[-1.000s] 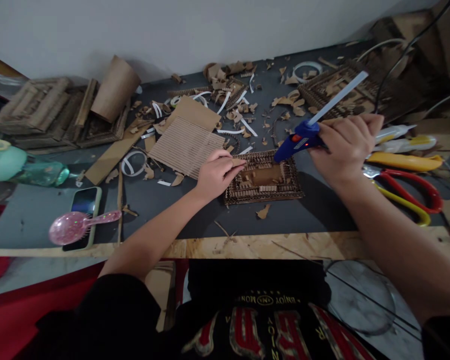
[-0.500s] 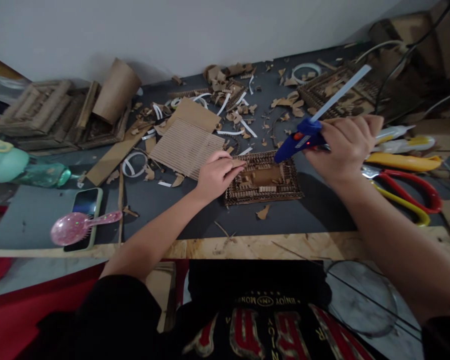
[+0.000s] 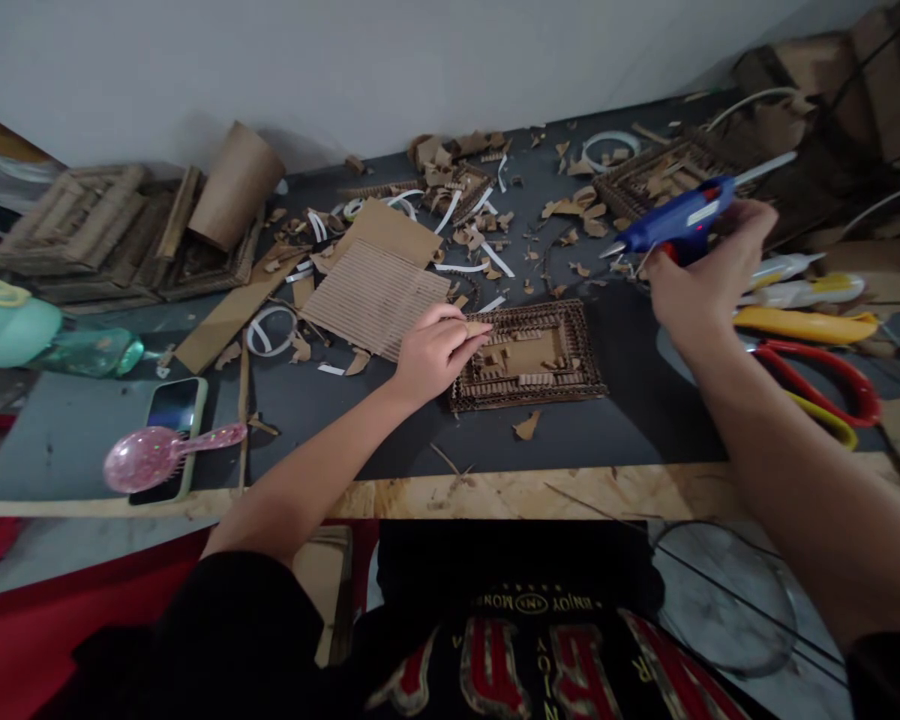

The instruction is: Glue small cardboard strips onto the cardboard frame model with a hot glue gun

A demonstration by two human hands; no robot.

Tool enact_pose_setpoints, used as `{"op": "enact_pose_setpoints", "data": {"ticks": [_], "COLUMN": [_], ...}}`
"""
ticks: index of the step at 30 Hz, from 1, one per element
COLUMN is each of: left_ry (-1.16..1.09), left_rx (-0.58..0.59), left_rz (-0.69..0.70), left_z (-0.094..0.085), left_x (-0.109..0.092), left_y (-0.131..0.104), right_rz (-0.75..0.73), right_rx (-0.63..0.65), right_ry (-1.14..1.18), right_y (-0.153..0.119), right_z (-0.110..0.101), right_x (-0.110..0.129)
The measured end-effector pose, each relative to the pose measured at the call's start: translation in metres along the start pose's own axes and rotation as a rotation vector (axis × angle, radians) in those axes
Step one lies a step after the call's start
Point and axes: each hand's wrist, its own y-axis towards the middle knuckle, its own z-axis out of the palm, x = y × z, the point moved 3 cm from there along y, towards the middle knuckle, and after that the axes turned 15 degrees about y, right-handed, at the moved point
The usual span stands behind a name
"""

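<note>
Over the table [image 3: 645, 420], the right hand [image 3: 701, 275] has swung the blue glue gun [image 3: 679, 220] up & away from the cardboard frame [image 3: 529, 355], fingers clenched on it. Left hand [image 3: 435, 350] still pins the frame's left edge w/ a small strip, so prob glue's down.

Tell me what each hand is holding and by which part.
Right hand grips the blue glue gun by its handle. Left hand pinches a small cardboard piece by one end.

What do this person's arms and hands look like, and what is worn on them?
Both hands, left hand and right hand, are bare: no gloves, rings or watch visible. The forearms are uncovered. Black short sleeves begin near the elbows, part of a black shirt with red and gold lettering.
</note>
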Motion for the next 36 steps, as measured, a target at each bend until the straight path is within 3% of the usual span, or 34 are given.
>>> {"op": "enact_pose_setpoints", "data": {"ticks": [4,8,11,14,17,20,23,29,36], "left_ry": [-0.033,-0.019,0.021,0.036,-0.026,-0.162,-0.244,-0.296,-0.301], "left_rx": [-0.037,0.018,0.042,0.041,0.005,0.008,0.016,0.054,0.022], "left_rz": [0.023,0.013,-0.003,-0.005,0.020,0.088,0.141,0.164,0.147], "left_z": [-0.001,0.001,0.002,0.003,0.001,-0.003,-0.009,-0.014,-0.016], "left_x": [-0.001,0.000,0.001,0.002,0.002,0.001,-0.004,-0.016,-0.024], "left_y": [0.001,0.000,-0.002,-0.003,-0.002,0.000,0.003,0.002,0.004], "right_rz": [-0.039,-0.024,-0.054,-0.169,-0.383,-0.536,-0.605,-0.738,-0.724], "right_rx": [0.037,0.099,0.076,0.110,0.309,0.607,0.794,0.711,0.731], "right_ry": [0.045,-0.035,-0.115,-0.133,0.057,0.256,0.349,0.406,0.335], "right_y": [0.000,-0.011,-0.018,-0.019,-0.026,-0.048,-0.073,-0.080,-0.074], "right_z": [0.002,0.015,0.018,0.009,0.002,0.006,0.010,0.003,0.004], "right_x": [-0.006,-0.007,0.004,0.031,0.069,0.106,0.130,0.139,0.135]}}
